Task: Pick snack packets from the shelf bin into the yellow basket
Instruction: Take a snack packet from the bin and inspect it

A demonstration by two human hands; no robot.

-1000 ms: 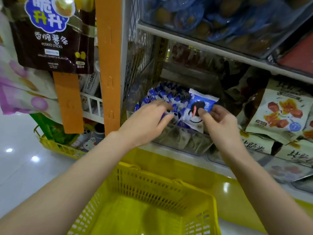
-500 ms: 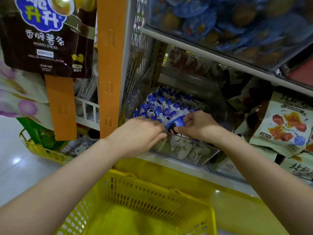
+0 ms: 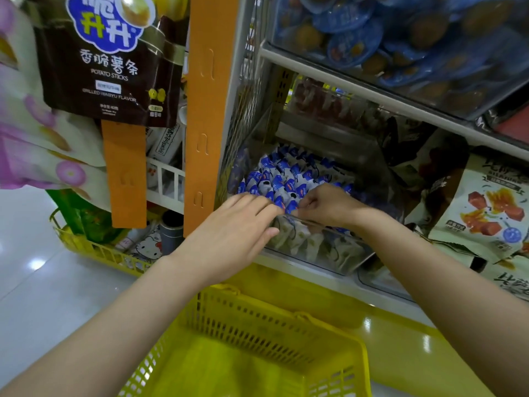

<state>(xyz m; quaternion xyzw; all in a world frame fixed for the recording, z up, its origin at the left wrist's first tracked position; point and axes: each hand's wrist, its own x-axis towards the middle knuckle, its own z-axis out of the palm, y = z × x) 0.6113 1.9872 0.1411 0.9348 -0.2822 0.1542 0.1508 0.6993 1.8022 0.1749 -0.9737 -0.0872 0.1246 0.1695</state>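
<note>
No snack packets (image 3: 286, 179) are seen in the yellow basket (image 3: 274, 316) below; a blue packet (image 3: 291, 207) is pinched by the curled right hand (image 3: 326, 204), with the left hand (image 3: 232, 239) laid flat alongside.

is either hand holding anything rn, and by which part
The right hand pinches a blue-and-white snack packet by its top edge. The left hand holds nothing; its straight fingers rest on neighbouring packets.

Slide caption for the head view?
Left hand touches, right hand pinches, blue-white snack packets in clear plastic bin above yellow plastic basket.
</note>
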